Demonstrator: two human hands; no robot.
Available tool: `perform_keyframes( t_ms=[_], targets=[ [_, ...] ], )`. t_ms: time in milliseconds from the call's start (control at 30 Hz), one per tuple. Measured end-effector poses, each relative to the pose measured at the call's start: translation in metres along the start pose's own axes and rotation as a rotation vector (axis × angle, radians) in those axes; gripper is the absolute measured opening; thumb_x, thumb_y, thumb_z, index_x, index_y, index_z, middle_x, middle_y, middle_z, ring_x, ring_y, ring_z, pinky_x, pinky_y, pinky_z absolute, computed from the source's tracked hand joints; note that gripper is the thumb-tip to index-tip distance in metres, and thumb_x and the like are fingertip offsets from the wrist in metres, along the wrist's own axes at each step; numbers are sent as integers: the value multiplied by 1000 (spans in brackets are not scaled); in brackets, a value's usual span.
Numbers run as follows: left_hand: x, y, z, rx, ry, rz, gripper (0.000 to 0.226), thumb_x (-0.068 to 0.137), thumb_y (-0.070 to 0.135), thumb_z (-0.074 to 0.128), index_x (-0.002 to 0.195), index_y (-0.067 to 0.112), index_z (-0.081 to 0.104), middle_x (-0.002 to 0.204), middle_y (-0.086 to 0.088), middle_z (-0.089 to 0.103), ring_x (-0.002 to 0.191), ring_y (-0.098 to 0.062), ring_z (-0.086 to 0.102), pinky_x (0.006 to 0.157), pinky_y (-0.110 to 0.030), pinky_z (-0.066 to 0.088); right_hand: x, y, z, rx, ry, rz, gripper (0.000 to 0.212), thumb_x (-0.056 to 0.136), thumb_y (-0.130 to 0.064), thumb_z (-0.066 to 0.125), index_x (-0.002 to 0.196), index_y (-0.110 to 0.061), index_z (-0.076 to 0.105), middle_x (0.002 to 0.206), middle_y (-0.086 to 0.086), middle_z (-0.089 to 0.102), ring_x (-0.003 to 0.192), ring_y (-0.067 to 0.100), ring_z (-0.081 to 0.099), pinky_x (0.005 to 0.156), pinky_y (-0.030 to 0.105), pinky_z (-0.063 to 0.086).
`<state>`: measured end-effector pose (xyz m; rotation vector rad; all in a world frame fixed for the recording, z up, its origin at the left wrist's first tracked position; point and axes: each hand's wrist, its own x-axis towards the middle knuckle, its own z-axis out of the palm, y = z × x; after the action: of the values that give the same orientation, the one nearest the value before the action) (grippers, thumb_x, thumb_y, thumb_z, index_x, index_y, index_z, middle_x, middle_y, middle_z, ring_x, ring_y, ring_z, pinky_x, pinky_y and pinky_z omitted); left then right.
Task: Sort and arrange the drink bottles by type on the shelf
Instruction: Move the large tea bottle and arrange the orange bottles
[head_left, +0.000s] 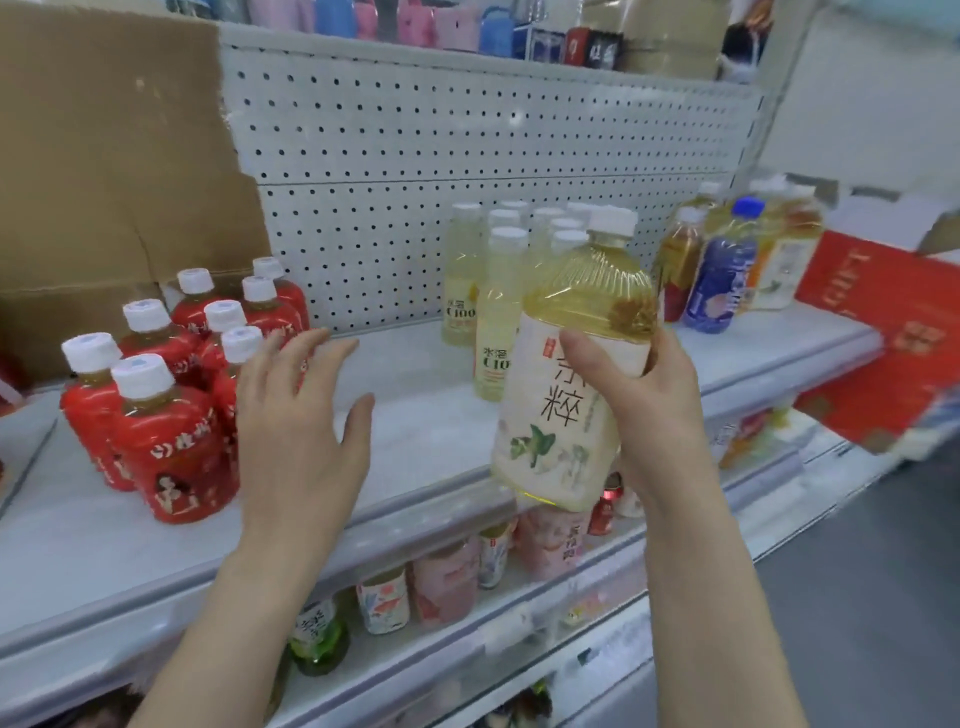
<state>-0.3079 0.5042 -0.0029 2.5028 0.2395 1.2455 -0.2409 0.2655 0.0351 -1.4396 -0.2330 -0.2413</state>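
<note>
At the left of the frame, red bottles (156, 395) stand clustered on the white shelf (415, 415). The left hand (301, 415) reaches forward just beside them, palm down, fingers spread and released, grasping nothing. In the middle, pale yellow bottles (498, 291) stand by the pegboard. The right hand (649, 410) grips a large tea bottle (566, 374) from its right side, tilted, above the shelf's front edge. Mixed bottles (727, 265) stand at upper right
</note>
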Motion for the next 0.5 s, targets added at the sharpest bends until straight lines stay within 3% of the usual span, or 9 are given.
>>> perform_keyframes(
  t_ms=[167,300,500],
  targets=[
    [4,74,34,-271,-4,-4,45,89,13,69,132,18,60,133,-4,57,124,-22,49,105,-34,37,22,1,-71,32,92,6,71,57,-48,90,117,-20,65,110,4,78,101,23,76,92,54,59],
    [19,148,91,-412,-93,7,44,90,19,70,132,26,58,127,5,57,114,-19,56,96,-32,44,61,12,-135,25,116,12,75,56,-45,91,120,-17,63,109,5,78,100,24,76,91,54,60],
    [53,256,194,-520,-250,32,52,90,24,68,139,29,50,130,6,53,111,-13,55,99,-41,48,144,14,-241,19,82,20,74,66,-32,93,128,-12,59,115,9,76,103,27,75,91,55,59]
  ],
)
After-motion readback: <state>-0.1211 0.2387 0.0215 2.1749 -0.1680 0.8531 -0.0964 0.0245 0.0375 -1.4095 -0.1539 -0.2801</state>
